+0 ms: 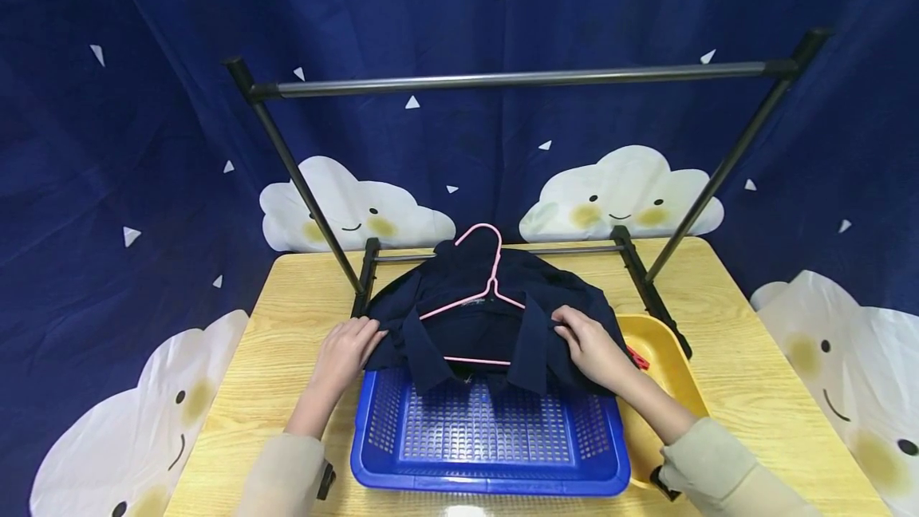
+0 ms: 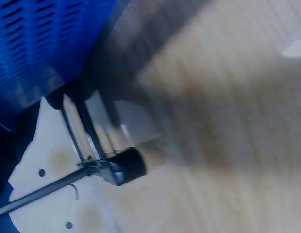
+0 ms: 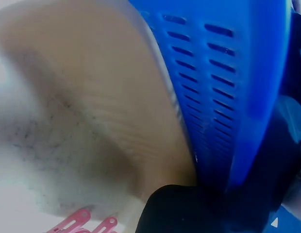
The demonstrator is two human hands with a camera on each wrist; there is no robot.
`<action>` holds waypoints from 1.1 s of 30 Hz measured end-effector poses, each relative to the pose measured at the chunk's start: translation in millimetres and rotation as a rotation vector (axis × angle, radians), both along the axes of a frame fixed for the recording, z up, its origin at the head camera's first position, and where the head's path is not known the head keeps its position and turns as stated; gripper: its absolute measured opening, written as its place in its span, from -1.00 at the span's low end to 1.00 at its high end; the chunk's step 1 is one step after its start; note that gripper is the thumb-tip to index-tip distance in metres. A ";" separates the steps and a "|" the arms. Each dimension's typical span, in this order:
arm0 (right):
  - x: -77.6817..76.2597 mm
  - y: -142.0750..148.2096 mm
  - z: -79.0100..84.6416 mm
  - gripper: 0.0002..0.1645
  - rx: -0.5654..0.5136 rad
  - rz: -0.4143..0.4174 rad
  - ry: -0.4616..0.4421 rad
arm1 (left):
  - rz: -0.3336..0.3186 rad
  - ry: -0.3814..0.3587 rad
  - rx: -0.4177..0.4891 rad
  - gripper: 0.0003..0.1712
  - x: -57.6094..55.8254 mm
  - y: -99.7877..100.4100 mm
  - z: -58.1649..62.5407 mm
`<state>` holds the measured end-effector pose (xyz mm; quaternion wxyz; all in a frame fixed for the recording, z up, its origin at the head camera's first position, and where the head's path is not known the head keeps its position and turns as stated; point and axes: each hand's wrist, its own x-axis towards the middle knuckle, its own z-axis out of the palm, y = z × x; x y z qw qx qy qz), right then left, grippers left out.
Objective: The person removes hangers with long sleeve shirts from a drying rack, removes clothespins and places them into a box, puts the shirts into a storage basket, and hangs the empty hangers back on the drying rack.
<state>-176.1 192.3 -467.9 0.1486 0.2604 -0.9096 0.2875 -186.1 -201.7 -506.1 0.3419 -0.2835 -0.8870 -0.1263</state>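
A dark navy collared shirt [image 1: 574, 294] lies spread over the back part of a blue basket [image 1: 488, 487]. Inside its open collar sits a pink hanger [image 1: 492, 287], hook pointing up toward the back, with its lower bar showing in the neck opening. My left hand [image 1: 349, 348] pinches the shirt's left edge. On the other side my right hand [image 1: 590, 348] grips the cloth beside the collar. At the right edge of the right wrist view, part of the right hand [image 3: 295, 196] shows against dark cloth. The left wrist view barely catches any fingers.
A metal clothes rack [image 1: 517, 80] stands behind, its bar above the shirt. Right of the basket is a yellow basin [image 1: 664, 353] holding a red clip [image 1: 637, 358]; pink clips [image 3: 75, 221] show in the right wrist view. The wooden table [image 1: 761, 389] lies under everything.
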 end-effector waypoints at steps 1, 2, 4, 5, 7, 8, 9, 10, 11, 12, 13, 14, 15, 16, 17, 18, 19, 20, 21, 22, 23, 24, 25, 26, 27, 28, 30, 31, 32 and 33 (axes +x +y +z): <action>0.1 0.1 0.2 -0.87 -0.007 -0.006 0.002 | -0.012 -0.008 -0.005 -0.60 -0.9 0.9 1.9; 0.2 0.2 0.6 -0.86 -0.014 -0.012 0.002 | -0.018 -0.017 -0.014 -0.60 -1.6 1.8 4.2; 0.3 0.6 1.4 -0.85 -0.033 -0.026 0.004 | -0.032 -0.041 -0.032 -0.64 -2.5 3.9 9.4; 0.4 0.8 1.8 -0.84 -0.043 -0.032 0.004 | -0.040 -0.053 -0.038 -0.67 -2.6 5.4 12.8; 0.5 1.2 2.6 -0.83 -0.059 -0.044 0.013 | -0.053 -0.080 -0.053 -0.77 -2.4 9.1 20.3; 0.6 1.4 3.1 -0.82 -0.066 -0.048 0.017 | -0.058 -0.095 -0.070 -0.81 -2.1 11.4 24.2; 0.6 1.3 3.5 -0.81 -0.072 -0.050 0.024 | -0.066 -0.105 -0.083 -0.85 -1.7 14.1 28.2; 0.6 1.3 3.9 -0.81 -0.078 -0.051 0.029 | -0.075 -0.115 -0.097 -0.87 -1.4 17.1 32.2; 0.6 1.1 4.5 -0.81 -0.085 -0.052 0.035 | -0.079 -0.126 -0.112 -0.87 -1.3 20.3 35.9; 0.5 0.8 5.0 -0.81 -0.090 -0.053 0.041 | -0.081 -0.136 -0.125 -0.88 -1.0 23.6 39.4; 0.5 0.6 5.5 -0.81 -0.096 -0.054 0.046 | -0.080 -0.144 -0.136 -0.88 -0.8 26.8 42.7; 0.6 0.3 6.0 -0.81 -0.103 -0.056 0.048 | -0.079 -0.149 -0.143 -0.87 -0.7 30.1 45.7; 0.7 0.1 6.5 -0.80 -0.108 -0.059 0.052 | -0.081 -0.156 -0.144 -0.88 -0.7 33.4 48.8; 0.9 0.0 6.9 -0.80 -0.112 -0.061 0.056 | -0.080 -0.163 -0.147 -0.87 -0.7 36.5 51.8; 1.2 -0.1 7.3 -0.80 -0.115 -0.064 0.060 | -0.079 -0.163 -0.150 -0.87 -0.7 39.7 54.8; 1.6 -0.2 7.6 -0.80 -0.117 -0.066 0.063 | -0.081 -0.167 -0.152 -0.87 -1.0 42.6 57.5; 2.0 -0.2 7.9 -0.79 -0.119 -0.066 0.065 | -0.083 -0.170 -0.155 -0.86 -1.3 45.3 59.9; 2.3 -0.2 8.3 -0.79 -0.121 -0.066 0.068 | -0.086 -0.173 -0.158 -0.86 -1.7 47.9 62.1; 2.7 -0.3 8.7 -0.79 -0.124 -0.064 0.071 | -0.089 -0.175 -0.159 -0.86 -2.1 50.4 64.3; 2.9 -0.4 9.2 -0.79 -0.126 -0.064 0.074 | -0.091 -0.176 -0.159 -0.86 -2.6 52.7 66.1; 3.1 -0.4 9.6 -0.79 -0.128 -0.065 0.077 | -0.094 -0.180 -0.156 -0.87 -3.2 54.8 67.4; 3.2 -0.4 10.1 -0.79 -0.129 -0.065 0.080 | -0.097 -0.186 -0.154 -0.87 -3.9 56.5 68.2; 3.3 -0.4 10.7 -0.79 -0.131 -0.065 0.081 | -0.098 -0.190 -0.156 -0.87 -4.1 58.2 69.4; 3.4 -0.5 11.2 -0.79 -0.132 -0.067 0.083 | -0.101 -0.195 -0.153 -0.87 -4.2 59.7 70.4; 3.5 -0.4 11.5 -0.79 -0.134 -0.068 0.081 | -0.106 -0.199 -0.152 -0.87 -4.4 61.4 71.4; 3.7 -0.4 11.9 -0.78 -0.134 -0.071 0.080 | -0.111 -0.203 -0.152 -0.86 -4.6 62.9 72.2; 3.9 -0.5 12.4 -0.78 -0.136 -0.073 0.077 | -0.113 -0.210 -0.161 -0.85 -5.0 65.6 73.8; 4.1 -0.6 12.5 -0.78 -0.136 -0.072 0.075 | -0.113 -0.216 -0.166 -0.85 -5.0 67.0 74.9; 4.3 -0.8 12.7 -0.78 -0.137 -0.072 0.075 | -0.114 -0.219 -0.167 -0.84 -5.3 68.4 75.7; 4.4 -1.1 12.8 -0.78 -0.138 -0.069 0.076 | -0.116 -0.221 -0.171 -0.84 -5.6 69.8 76.6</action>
